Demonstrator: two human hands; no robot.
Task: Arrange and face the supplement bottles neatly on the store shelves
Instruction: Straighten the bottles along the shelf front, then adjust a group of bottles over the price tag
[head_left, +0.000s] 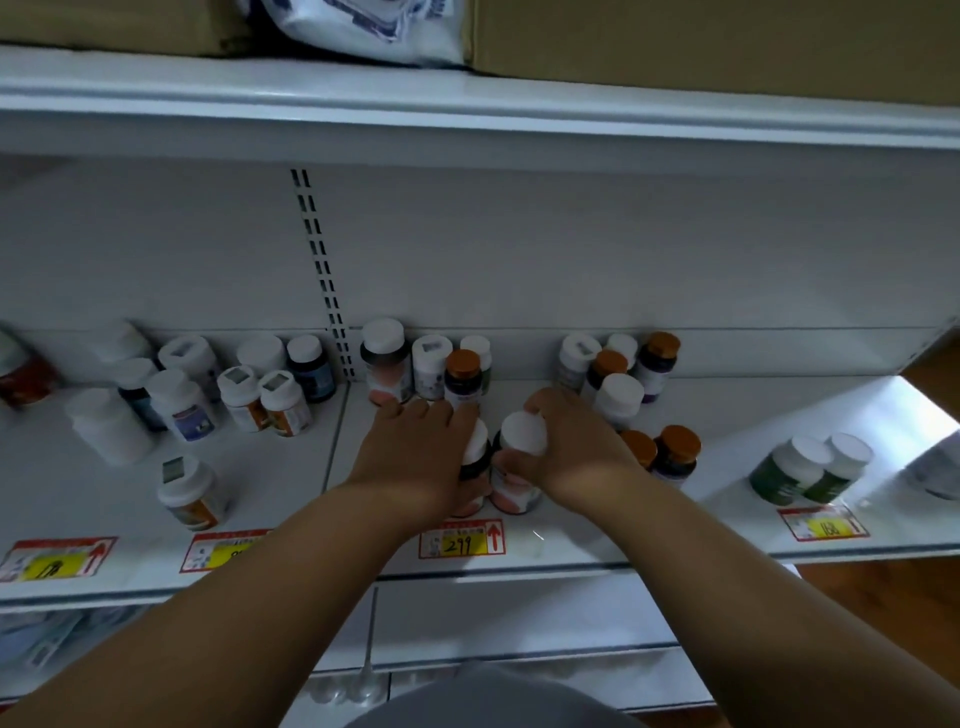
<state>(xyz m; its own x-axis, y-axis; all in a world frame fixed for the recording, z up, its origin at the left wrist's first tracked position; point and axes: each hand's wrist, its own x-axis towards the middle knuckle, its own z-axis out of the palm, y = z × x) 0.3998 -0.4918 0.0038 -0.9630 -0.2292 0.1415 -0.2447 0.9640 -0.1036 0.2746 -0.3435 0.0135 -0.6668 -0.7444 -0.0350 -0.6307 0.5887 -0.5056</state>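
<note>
- Hands meet at the front middle of the white metal shelf. The right hand has its grip wrapped round a white-capped plastic bottle with a pink-and-white label, fingers curled over the cap and thumb against its side.
- The left hand lies over a second white-capped dark bottle just beside the first; its fingers reach straight past the cap, and whether this grip clasps the bottle cannot be told.
- Both bottles stand upright just behind a red-and-yellow price tag marked 299.
- Behind the fingertips stands an orange-capped dark bottle, with more white-capped bottles against the back wall.
- Two orange-capped bottles stand right of the right wrist.
- Two green white-capped bottles sit well apart to the right.
- Mixed white-capped bottles stand scattered to the left.
</note>
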